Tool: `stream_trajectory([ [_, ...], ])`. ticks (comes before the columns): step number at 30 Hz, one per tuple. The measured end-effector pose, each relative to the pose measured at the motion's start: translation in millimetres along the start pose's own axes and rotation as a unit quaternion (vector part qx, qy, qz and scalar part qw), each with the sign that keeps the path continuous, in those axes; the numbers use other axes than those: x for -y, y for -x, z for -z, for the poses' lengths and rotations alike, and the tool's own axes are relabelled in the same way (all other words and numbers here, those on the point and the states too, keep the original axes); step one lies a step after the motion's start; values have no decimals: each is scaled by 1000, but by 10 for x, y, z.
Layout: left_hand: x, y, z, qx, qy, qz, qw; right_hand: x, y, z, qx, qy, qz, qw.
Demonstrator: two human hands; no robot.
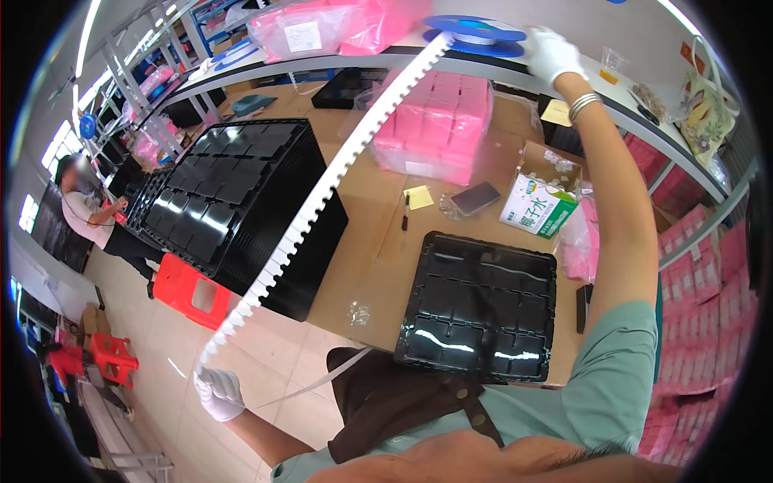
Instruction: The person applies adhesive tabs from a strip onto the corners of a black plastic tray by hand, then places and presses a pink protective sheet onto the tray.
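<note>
White notched strip (322, 189): ran diagonally from the blue reel (475, 22) down-left to the left hand (219, 394), closed on its lower end. Right hand (554, 56): stood nearer the reel, beside its right rim; finger grip could not be told.

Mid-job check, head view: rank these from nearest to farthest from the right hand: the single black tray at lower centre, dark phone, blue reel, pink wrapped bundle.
From the right hand:
1. Blue reel: immediately to its left.
2. Pink wrapped bundle: below, to the left.
3. Dark phone: farther down, below the bundle.
4. Black tray: farthest, lowest of the four.
</note>
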State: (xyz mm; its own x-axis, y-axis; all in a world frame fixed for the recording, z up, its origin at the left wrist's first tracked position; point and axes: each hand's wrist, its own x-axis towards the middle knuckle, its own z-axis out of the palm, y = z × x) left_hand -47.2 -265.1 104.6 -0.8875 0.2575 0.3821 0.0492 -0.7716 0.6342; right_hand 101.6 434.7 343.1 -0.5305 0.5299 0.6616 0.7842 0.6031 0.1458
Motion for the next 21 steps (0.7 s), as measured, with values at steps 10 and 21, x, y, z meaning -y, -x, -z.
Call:
stream_trajectory([
  [10,-285,100,-35,-158,-108,5,982,17,196,-47,-137,38,-13,990],
  [21,1787,-238,-1795,-33,-248,326,912,2127,3672,-108,365,-730,-48,576],
])
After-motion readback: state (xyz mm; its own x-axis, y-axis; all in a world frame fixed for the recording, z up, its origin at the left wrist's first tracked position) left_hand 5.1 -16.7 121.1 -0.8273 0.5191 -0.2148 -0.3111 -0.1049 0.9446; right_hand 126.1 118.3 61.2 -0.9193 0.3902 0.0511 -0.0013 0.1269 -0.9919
